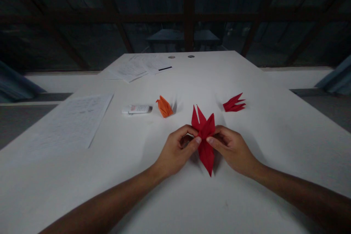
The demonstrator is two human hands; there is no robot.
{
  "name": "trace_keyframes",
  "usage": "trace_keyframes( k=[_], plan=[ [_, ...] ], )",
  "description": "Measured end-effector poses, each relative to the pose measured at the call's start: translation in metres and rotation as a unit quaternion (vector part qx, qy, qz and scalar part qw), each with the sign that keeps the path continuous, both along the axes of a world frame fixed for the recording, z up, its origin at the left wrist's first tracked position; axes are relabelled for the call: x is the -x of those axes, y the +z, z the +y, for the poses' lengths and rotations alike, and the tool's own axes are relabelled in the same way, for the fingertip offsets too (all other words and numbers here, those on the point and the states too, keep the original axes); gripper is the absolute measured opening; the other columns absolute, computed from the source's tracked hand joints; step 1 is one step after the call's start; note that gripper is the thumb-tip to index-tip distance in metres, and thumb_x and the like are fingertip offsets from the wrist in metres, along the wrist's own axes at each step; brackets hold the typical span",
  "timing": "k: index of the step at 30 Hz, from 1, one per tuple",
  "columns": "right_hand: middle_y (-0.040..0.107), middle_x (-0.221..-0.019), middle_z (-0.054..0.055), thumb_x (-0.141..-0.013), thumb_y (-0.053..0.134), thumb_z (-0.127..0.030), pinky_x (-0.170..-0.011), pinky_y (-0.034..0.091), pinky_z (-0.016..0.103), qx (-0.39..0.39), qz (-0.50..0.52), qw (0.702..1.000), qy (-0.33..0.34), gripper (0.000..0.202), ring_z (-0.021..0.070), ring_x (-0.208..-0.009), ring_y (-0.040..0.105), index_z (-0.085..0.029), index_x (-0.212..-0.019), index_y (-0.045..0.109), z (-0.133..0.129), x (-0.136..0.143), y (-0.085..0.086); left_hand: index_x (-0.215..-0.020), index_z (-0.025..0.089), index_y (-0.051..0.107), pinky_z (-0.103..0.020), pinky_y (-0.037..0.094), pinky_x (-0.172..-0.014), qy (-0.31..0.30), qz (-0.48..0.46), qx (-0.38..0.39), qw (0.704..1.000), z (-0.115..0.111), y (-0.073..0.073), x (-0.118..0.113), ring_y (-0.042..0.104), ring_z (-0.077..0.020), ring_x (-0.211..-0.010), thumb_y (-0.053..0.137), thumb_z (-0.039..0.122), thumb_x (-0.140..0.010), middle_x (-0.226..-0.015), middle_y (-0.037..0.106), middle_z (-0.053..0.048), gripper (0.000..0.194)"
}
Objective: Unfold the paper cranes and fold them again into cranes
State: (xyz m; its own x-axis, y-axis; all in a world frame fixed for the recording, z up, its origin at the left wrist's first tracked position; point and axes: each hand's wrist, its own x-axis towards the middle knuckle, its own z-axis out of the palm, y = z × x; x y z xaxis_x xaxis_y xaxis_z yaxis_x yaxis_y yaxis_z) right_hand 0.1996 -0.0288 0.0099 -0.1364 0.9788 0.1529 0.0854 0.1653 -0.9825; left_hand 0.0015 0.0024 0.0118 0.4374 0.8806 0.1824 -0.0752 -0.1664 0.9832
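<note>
Between my two hands is a red folded-paper origami piece (206,150) with several pointed flaps, one long point aimed toward me. My left hand (178,148) pinches its left side near the middle, thumb on top. On the other side my right hand (230,148) pinches it the same way, the two thumbs almost meeting. Beyond the left hand an orange origami bird (165,107) rests on the table. A second red folded-paper piece (234,103) with several spikes lies past the right hand. The fingers under the held paper are partly hidden.
A white tube (137,109) lies left of the orange bird. Printed sheets (74,124) cover part of the white table (175,204) at left, with more papers (137,67) and a thin black strip (165,68) farther back. Two round table inserts (191,56) sit near the far edge.
</note>
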Motion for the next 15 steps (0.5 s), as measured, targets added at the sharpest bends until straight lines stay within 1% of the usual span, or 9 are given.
trace_keyframes(
  k=[2, 4, 7, 9, 10, 12, 14, 15],
  plan=[
    [0.073, -0.093, 0.001, -0.093, 0.071, -0.037, -0.078, 0.054, 0.029, 0.0, 0.003, 1.0, -0.006, 0.016, 0.017, -0.085, 0.068, -0.023, -0.099, 0.067, -0.0006, 0.0007, -0.0013, -0.095, 0.017, 0.064, -0.025, 0.049, -0.071, 0.007, 0.018, 0.009, 1.0, -0.0005, -0.0013, 0.0004, 0.059, -0.0127, -0.077, 0.068, 0.034, -0.094, -0.09, 0.066, -0.003, 0.017],
    [0.073, -0.094, 0.001, -0.092, 0.072, -0.037, -0.078, 0.053, 0.029, 0.002, 0.006, 1.0, -0.01, 0.021, 0.0171, -0.085, 0.069, -0.024, -0.107, 0.066, -0.001, 0.0012, -0.0019, -0.097, 0.017, 0.064, -0.025, 0.049, -0.069, 0.012, 0.038, 0.013, 0.999, -0.0008, -0.0019, 0.0012, 0.06, -0.0131, -0.075, 0.067, 0.037, -0.094, -0.087, 0.066, -0.003, 0.02],
    [0.07, -0.085, -0.001, -0.093, 0.071, -0.036, -0.07, 0.05, 0.027, 0.014, -0.002, 1.0, -0.013, 0.042, 0.0155, -0.076, 0.066, -0.026, -0.131, 0.058, -0.001, 0.0007, -0.0015, -0.096, 0.016, 0.063, -0.025, 0.049, -0.067, 0.006, 0.056, 0.005, 0.998, -0.0011, -0.0006, 0.0021, 0.061, -0.0133, -0.073, 0.064, 0.039, -0.096, -0.085, 0.067, -0.004, 0.023],
    [0.067, -0.08, -0.003, -0.093, 0.07, -0.036, -0.069, 0.05, 0.028, 0.022, -0.006, 1.0, -0.009, 0.057, 0.0153, -0.072, 0.064, -0.026, -0.145, 0.047, -0.0004, -0.0002, -0.0009, -0.1, 0.017, 0.063, -0.025, 0.05, -0.068, 0.007, 0.057, -0.013, 0.998, -0.0016, 0.0009, 0.0021, 0.062, -0.0139, -0.075, 0.064, 0.038, -0.096, -0.091, 0.069, -0.005, 0.021],
    [0.067, -0.079, -0.003, -0.093, 0.07, -0.037, -0.071, 0.05, 0.028, 0.028, -0.004, 1.0, -0.005, 0.06, 0.0156, -0.073, 0.064, -0.026, -0.148, 0.045, 0.0001, -0.0007, -0.0008, -0.105, 0.018, 0.062, -0.025, 0.051, -0.07, 0.011, 0.053, -0.025, 0.998, -0.002, 0.0014, 0.0018, 0.064, -0.0145, -0.078, 0.064, 0.036, -0.096, -0.095, 0.07, -0.006, 0.021],
    [0.068, -0.081, -0.002, -0.093, 0.07, -0.039, -0.073, 0.051, 0.029, 0.041, 0.005, 0.999, 0.011, 0.054, 0.0165, -0.075, 0.065, -0.023, -0.141, 0.052, 0.0013, -0.0013, -0.0011, -0.117, 0.02, 0.058, -0.026, 0.052, -0.075, 0.018, 0.043, -0.042, 0.998, -0.0029, 0.0019, 0.0013, 0.066, -0.0156, -0.084, 0.063, 0.033, -0.097, -0.105, 0.071, -0.007, 0.024],
    [0.07, -0.085, 0.0, -0.093, 0.069, -0.041, -0.076, 0.052, 0.031, 0.052, 0.017, 0.998, 0.03, 0.039, 0.0175, -0.079, 0.066, -0.022, -0.126, 0.062, 0.0024, -0.0014, -0.0019, -0.125, 0.022, 0.052, -0.027, 0.053, -0.078, 0.016, 0.04, -0.04, 0.998, -0.0036, 0.0013, 0.001, 0.066, -0.0158, -0.086, 0.061, 0.031, -0.098, -0.109, 0.072, -0.008, 0.03],
    [0.07, -0.086, 0.001, -0.093, 0.069, -0.042, -0.078, 0.052, 0.031, 0.054, 0.021, 0.998, 0.037, 0.034, 0.0179, -0.081, 0.066, -0.021, -0.119, 0.065, 0.0028, -0.0014, -0.0024, -0.127, 0.023, 0.051, -0.027, 0.053, -0.077, 0.013, 0.042, -0.034, 0.998, -0.0038, 0.0008, 0.001, 0.066, -0.0157, -0.085, 0.06, 0.031, -0.099, -0.108, 0.073, -0.008, 0.031]
  ],
)
